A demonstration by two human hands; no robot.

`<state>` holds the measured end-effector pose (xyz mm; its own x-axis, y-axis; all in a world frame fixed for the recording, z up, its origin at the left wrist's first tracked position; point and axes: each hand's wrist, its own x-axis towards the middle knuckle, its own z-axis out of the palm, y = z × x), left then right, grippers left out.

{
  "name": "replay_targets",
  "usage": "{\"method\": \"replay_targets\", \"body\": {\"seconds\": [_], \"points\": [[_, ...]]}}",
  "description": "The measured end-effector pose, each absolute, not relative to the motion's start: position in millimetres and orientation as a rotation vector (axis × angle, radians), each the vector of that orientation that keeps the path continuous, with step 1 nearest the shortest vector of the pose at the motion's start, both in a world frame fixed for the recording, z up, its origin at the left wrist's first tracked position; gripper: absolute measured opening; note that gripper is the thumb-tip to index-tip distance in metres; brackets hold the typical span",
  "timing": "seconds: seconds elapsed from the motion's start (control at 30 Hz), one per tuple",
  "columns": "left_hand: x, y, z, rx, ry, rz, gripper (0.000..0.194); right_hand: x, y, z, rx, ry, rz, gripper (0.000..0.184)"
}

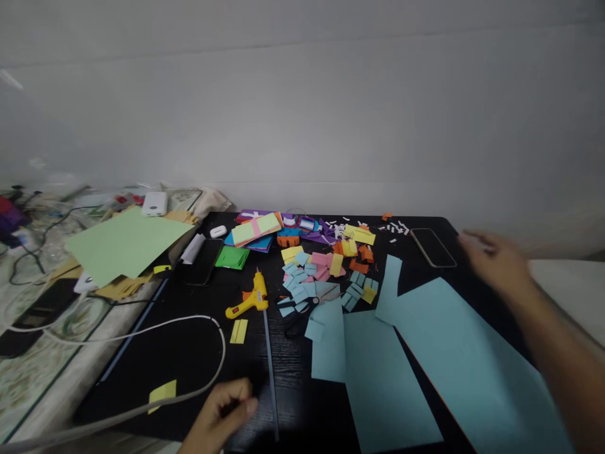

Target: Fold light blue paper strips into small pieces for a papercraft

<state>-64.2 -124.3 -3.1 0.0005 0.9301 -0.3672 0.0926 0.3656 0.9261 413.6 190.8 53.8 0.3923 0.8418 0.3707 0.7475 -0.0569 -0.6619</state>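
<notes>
My left hand (223,411) is low at the front of the black table, loosely curled, with a gap between thumb and fingers and nothing visible in it. My right hand (495,260), slightly blurred, is at the right edge beside a phone (433,247), its fingers stretched out and holding nothing I can see. Under my right forearm lies a large blue paper sheet (472,353); another blue sheet (385,378) and a blue strip (389,287) are beside it. Scissors (326,295) rest on a smaller blue piece (328,353). A yellow glue gun (255,296) with a long glue stick (271,372) lies left of them.
Small cut pieces (321,268) in several colours cover the table's middle. Paper strips (258,228) are stacked behind. A white cable (208,318) loops across the left side. Green sheets (127,243) and a power bank (155,203) lie further left. A wall (302,113) stands behind.
</notes>
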Motion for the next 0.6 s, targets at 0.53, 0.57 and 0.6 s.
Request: {"method": "replay_targets", "body": {"seconds": [0.53, 0.57, 0.6], "points": [[-76, -115, -31, 1.253, 1.657, 1.026, 0.059, 442, 218, -48, -1.858, -1.636, 0.056, 0.068], [-77, -114, -33, 1.281, 1.646, 1.029, 0.058, 443, 218, -49, -1.858, -1.634, 0.043, 0.066], [-78, -113, -35, 1.306, 1.631, 1.034, 0.057, 443, 219, -51, -1.852, -1.633, 0.029, 0.063]]}}
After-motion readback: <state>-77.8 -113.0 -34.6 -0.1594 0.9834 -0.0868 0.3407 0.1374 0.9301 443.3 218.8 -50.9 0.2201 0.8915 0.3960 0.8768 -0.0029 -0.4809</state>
